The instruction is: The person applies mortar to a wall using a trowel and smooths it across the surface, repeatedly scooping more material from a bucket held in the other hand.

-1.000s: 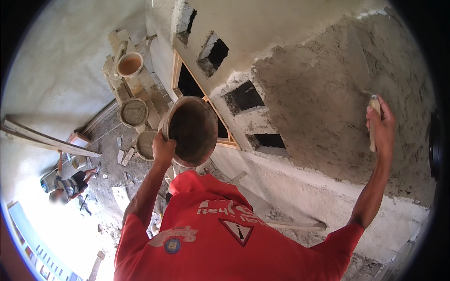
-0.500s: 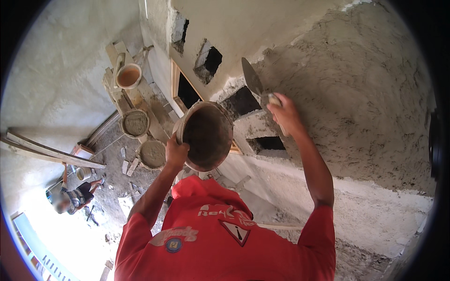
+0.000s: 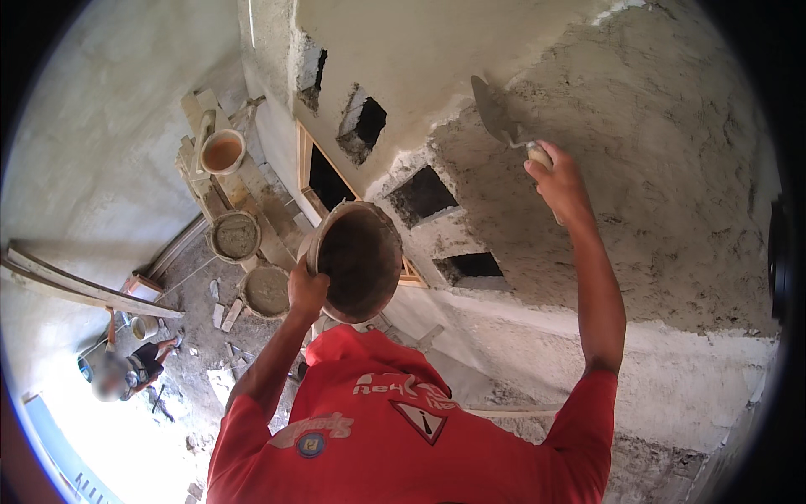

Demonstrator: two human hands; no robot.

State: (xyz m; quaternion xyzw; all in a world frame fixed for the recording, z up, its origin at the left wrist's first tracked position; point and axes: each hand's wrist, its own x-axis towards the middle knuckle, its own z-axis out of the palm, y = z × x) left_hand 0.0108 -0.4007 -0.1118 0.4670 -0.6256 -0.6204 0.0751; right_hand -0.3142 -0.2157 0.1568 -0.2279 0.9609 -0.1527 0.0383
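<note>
My left hand (image 3: pixel 308 288) grips the rim of a mortar-stained bucket (image 3: pixel 363 262), tilted so that its dark inside shows. My right hand (image 3: pixel 558 183) is wrapped round the wooden handle of a trowel (image 3: pixel 494 109). The trowel's pointed blade is up by the wall, near the border between smooth plaster and the rough, darker plaster (image 3: pixel 621 168). Whether the blade touches the wall I cannot tell. Between bucket and trowel, a rectangular opening (image 3: pixel 422 196) and a lower opening (image 3: pixel 473 265) pierce the wall.
At the left, planks (image 3: pixel 239 189) carry a bucket of orange-brown liquid (image 3: pixel 223 152). Near them stand a mortar-filled bucket (image 3: pixel 235 235) and another bucket of mortar (image 3: pixel 267 291). Long boards (image 3: pixel 92 290) lean at the far left, where another person (image 3: pixel 134 370) is below. A wooden frame (image 3: pixel 312 181) edges the wall.
My right hand has moved the trowel up and to the right over the rough plaster. The bucket in my left hand has shifted slightly left and down.
</note>
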